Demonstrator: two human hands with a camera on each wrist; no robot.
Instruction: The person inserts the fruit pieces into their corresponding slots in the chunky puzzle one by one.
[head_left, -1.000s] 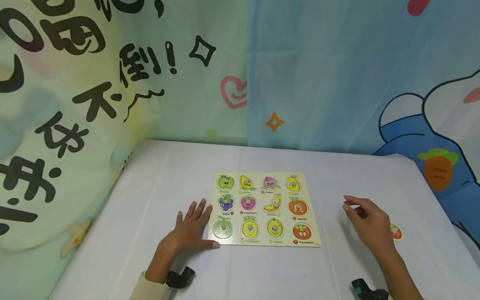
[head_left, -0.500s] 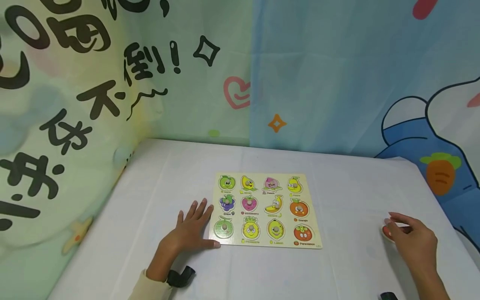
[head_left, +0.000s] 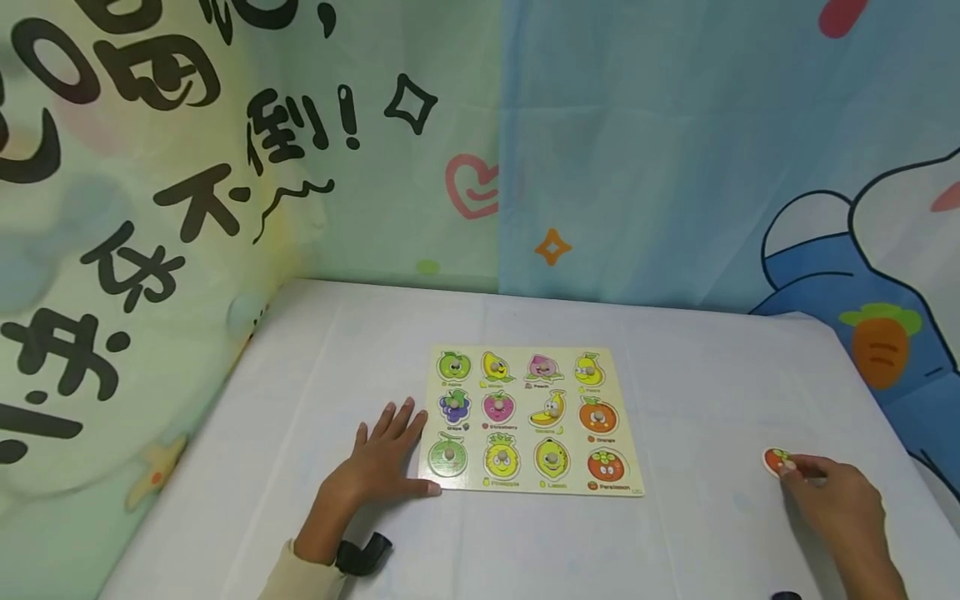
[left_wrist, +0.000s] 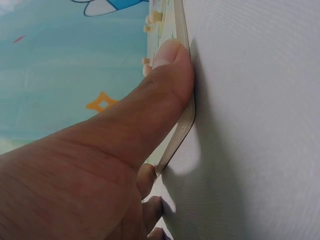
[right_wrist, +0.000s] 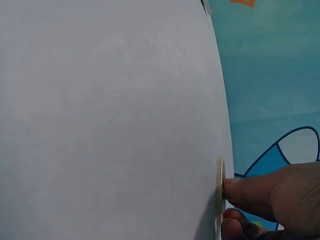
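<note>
A pale wooden fruit puzzle board lies flat on the table, bearing rows of fruit pictures, many with small knobs. My left hand rests at its left side, fingers spread; in the left wrist view the thumb presses along the board edge. Out to the right, my right hand pinches a round red fruit puzzle piece with green leaves. The right wrist view shows this puzzle piece edge-on, thumb and fingers at its face. Whether it touches the table is hard to tell.
A white cloth covers the table. Behind and to the left hang printed curtains. On the board, the persimmon picture at the front right shows no visible knob. A black wrist camera mount sits on the left wrist.
My right hand has moved right and toward me, away from the board, and now pinches the red fruit piece that lay partly hidden behind it. My left hand has stayed at the board.
</note>
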